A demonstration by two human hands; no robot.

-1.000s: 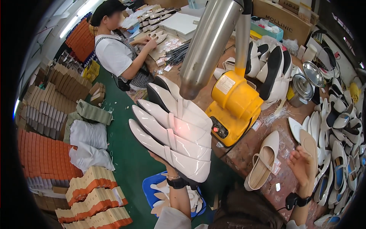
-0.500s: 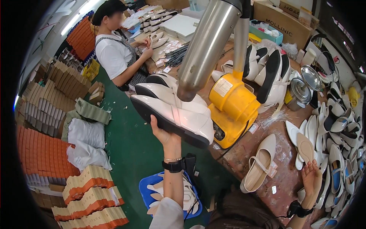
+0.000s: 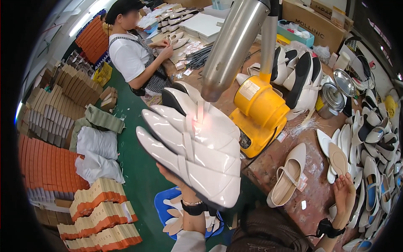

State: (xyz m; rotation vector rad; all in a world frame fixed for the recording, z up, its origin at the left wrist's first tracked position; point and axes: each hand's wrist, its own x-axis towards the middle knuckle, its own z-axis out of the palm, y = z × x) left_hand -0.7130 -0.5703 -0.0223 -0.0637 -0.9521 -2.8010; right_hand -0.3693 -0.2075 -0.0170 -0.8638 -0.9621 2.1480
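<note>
Got my left hand (image 3: pixel 173 178) clamped on glossy white pointed flats (image 3: pixel 205 157) mid-frame, just under a silver metal nozzle (image 3: pixel 218 77); open green floor (image 3: pixel 131 147) frame-left. Right hand (image 3: pixel 345 191)'s at the lower edge of a beige oval insole (image 3: pixel 338 158), can't tell if pinching.

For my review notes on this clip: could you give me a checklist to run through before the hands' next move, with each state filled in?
1. Left hand supports the bunch of white shoes: ok, it holds them from below.
2. Left hand kept away from the blower's nozzle: ok, it is at the far side of the bunch.
3. Gap between nozzle and shoes: cannot tell; they overlap in this view.
4. Control panel on the yellow blower in full view: not ok, the shoes partly cover it.
5. Right hand touching the tan insole: cannot tell; the fingertips are right at its lower end.
6. Single shoe on the table apart from the blower: ok.
</note>
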